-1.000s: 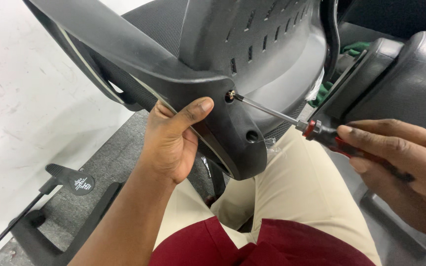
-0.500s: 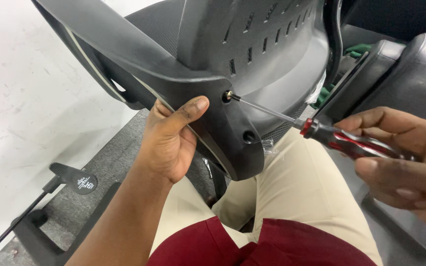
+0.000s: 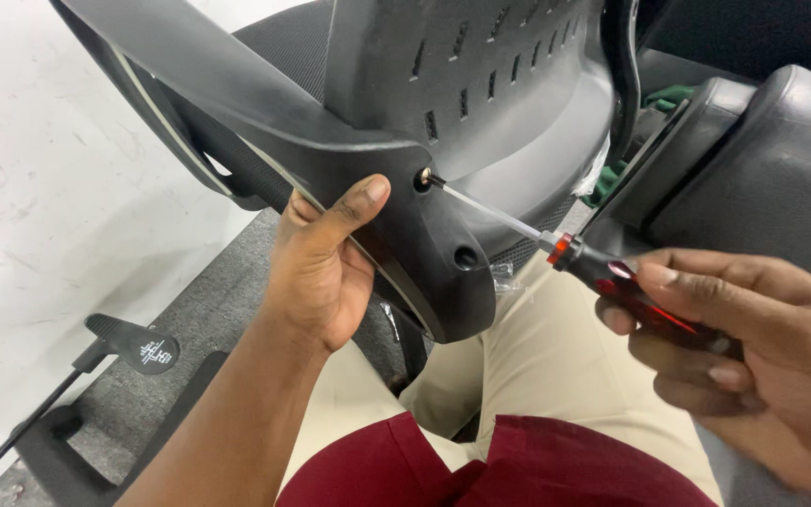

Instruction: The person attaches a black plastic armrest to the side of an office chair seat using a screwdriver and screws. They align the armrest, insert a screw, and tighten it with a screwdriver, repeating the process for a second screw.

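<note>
Chair back (image 3: 481, 103), black slotted plastic, lies tilted across the person's lap. Left hand (image 3: 321, 272) cups the lower bracket edge from beneath, thumb pressed flat on its face beside the screw (image 3: 421, 176), steadying the part against pushing force. Right hand (image 3: 753, 347) has its grip curled tight round the red-and-black screwdriver (image 3: 612, 282), shaft angled up-left, tip seated in the screw. Empty hole (image 3: 466, 255) just below.

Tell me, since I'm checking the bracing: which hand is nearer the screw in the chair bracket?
Left. The left hand grips the black chair bracket, thumb beside the screw. The right hand sits back at the screwdriver handle, a shaft's length away.
</note>
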